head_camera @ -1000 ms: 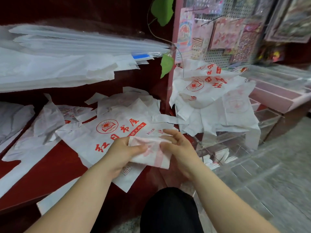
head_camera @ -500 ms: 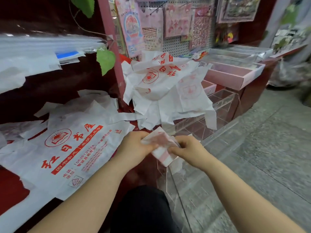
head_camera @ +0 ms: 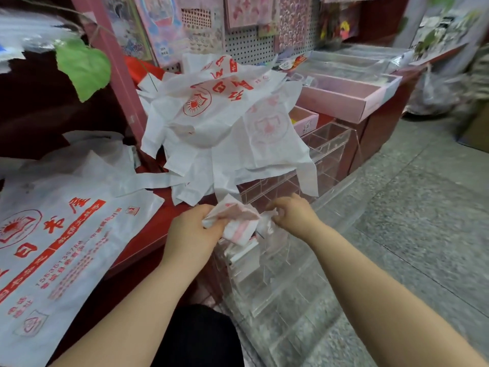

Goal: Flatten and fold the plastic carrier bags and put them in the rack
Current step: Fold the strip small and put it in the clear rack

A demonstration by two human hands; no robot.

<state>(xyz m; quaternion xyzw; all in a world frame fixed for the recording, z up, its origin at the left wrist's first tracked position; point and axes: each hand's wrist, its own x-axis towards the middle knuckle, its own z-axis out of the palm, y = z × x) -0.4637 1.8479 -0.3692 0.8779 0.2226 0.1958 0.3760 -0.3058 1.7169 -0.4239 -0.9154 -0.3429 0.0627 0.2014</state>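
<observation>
1. The folded bag (head_camera: 238, 223) is a small white-and-red packet held in the air just above the top front edge of the clear rack (head_camera: 277, 274). It isn't in a slot yet.
2. It's thin plastic film, so it's probably feather-light, floppy and a bit slippery, and the folds look like they'd spring open if let go. Best bet is to pinch across all the layers at both ends, not by one loose flap.
3. The left hand (head_camera: 190, 234), on the counter side of the rack, has its fingers and thumb curled tight round that end of the packet.
4. The right hand (head_camera: 296, 218), right over the rack, is closed in a pinch on the crumpled white tail at the other end.
5. A loose pile of bags (head_camera: 225, 133) drapes over the back of the rack, waiting its turn.
</observation>
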